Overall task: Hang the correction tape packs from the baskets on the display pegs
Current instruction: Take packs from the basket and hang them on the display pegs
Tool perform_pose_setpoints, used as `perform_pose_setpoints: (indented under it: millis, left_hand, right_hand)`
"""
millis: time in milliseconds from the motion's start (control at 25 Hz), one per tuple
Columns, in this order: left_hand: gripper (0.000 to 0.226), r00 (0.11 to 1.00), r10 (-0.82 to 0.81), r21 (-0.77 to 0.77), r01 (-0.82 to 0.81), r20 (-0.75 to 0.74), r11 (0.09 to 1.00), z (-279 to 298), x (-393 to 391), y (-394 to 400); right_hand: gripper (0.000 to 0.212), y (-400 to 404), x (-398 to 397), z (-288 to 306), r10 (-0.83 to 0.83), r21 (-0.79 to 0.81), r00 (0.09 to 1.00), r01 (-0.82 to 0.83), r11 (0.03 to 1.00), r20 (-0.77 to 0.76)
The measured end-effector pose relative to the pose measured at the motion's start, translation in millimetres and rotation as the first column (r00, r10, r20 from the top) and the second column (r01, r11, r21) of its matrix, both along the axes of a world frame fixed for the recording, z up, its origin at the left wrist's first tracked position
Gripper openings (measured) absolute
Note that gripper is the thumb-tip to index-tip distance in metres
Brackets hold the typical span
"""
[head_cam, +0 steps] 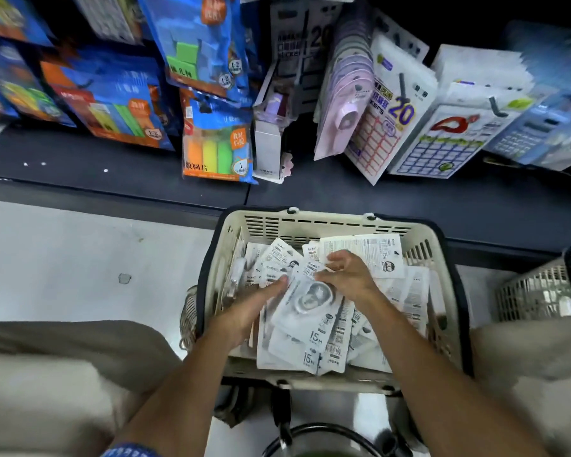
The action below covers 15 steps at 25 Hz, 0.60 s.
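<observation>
Progress looks early to middling, as a judgement: cream basket on the floor is heaped with white correction tape packs, many layers deep, none in transit to the display. A second basket at far right shows only its mesh wall; contents not readable. Up on the display, one peg carries a tight row of lilac hanging packs, possibly correction tape already hung; cannot confirm. Pegs beside it hold sticker sheets. So nearly all the hanging is left.

Both hands are down inside the cream basket. Top pack, face up with its round dispenser showing, lies between them. Left hand has fingers extended, tips touching that pack's left edge, nothing clasped. Right hand sits at the pack's upper right corner, fingers curled down at it; blurred, so whether it pinches the pack I cannot tell.
</observation>
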<state>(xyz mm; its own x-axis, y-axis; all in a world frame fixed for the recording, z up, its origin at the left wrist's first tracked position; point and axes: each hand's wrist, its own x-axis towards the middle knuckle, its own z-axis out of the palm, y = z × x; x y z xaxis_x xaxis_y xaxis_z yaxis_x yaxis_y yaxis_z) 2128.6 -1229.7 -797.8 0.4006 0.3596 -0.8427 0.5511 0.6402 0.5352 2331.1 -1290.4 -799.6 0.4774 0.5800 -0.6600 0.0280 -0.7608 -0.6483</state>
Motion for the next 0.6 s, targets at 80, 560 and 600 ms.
perform_pose_setpoints:
  millis: [80,560,600]
  left_hand:
    - [0.132,0.997,-0.063,0.091,0.067,-0.039,0.994,-4.6,8.8,-1.5]
    - [0.127,0.998,-0.008,0.173,0.018,-0.059,0.985,-5.2,36.6,-11.6]
    - [0.127,0.999,0.016,0.172,-0.008,-0.046,0.985,-4.9,36.1,-12.8]
  right_hand:
    - [0.058,-12.0,-8.5,-3.9,-0.136,0.005,0.977,0.137,0.991,0.163]
    - [0.055,-76.8,-59.6,4.6,-0.254,0.047,0.914,0.252,0.967,0.318]
    - [0.059,-76.4,-66.3,4.6,-0.176,0.021,0.91,0.181,0.983,0.374]
